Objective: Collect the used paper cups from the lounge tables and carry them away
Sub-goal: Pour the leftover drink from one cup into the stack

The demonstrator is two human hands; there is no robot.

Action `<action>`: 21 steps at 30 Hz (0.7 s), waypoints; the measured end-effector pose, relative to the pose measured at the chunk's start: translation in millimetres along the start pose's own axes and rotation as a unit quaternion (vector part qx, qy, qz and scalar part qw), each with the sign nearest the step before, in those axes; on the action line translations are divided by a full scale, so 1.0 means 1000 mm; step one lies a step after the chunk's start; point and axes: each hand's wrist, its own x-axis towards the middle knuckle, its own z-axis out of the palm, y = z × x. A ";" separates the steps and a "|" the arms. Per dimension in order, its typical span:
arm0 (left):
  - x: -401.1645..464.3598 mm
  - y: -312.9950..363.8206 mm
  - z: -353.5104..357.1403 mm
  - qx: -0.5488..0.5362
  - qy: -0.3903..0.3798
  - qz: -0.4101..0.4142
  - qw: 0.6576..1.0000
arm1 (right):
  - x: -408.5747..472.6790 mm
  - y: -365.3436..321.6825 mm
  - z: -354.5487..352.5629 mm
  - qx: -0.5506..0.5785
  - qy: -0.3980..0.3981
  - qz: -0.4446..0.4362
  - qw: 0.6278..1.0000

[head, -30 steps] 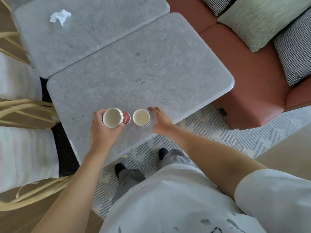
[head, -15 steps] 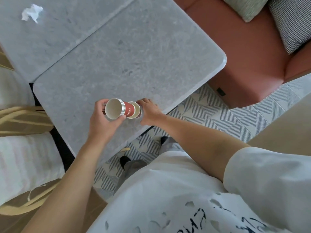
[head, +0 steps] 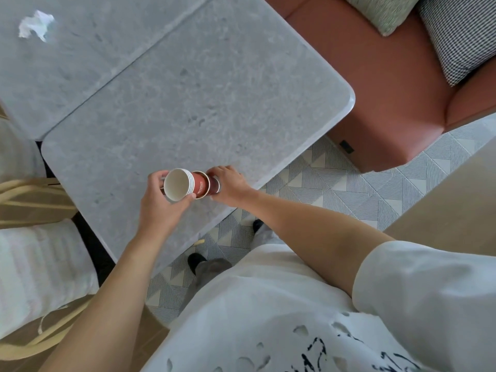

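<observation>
We are nesting: our left hand [head: 161,204] grips the stacked red-and-white paper cups [head: 179,184], our right hand [head: 228,185] grips the single red paper cup [head: 212,185] around the stack's base, needing a straight push home.

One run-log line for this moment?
left hand: holds cup stack | right hand: fits cup under stack | tissue: on far table

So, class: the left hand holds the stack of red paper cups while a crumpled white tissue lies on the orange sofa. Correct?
Not quite. The head view shows the crumpled white tissue on the far grey stone table, not the sofa. The left hand does hold the stack of red paper cups.
</observation>
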 end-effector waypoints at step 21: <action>0.015 -0.019 0.001 0.002 -0.056 -0.023 0.998 | 0.026 -0.013 -0.016 -0.087 -0.097 -0.042 0.991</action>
